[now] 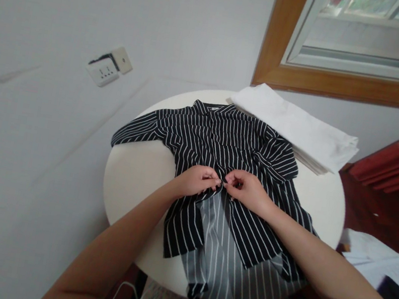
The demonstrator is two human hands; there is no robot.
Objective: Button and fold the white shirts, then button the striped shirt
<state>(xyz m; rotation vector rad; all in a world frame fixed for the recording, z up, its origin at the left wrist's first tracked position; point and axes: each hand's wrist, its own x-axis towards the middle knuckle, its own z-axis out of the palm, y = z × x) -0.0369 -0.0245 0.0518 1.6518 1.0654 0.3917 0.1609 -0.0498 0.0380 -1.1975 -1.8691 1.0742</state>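
Note:
A black shirt with white stripes [200, 142] lies front side up on a round white table [133, 179], collar toward the wall. Below my hands its front edges part, baring the grey inner side of the back, and the hem hangs over the near table edge. My left hand [200, 180] pinches the shirt's front edge at the middle. Right beside it, my right hand [246, 190] pinches the other front edge, fingertips nearly touching the left ones. Any button between the fingers is too small to make out. One sleeve stretches out left; the other is folded on the right.
White folded paper or cloth [296, 120] rests on a stack at the table's back right. A wall socket [103, 71] is on the left wall, and a wood-framed window [348, 85] at the upper right. White papers [383, 259] lie at the right.

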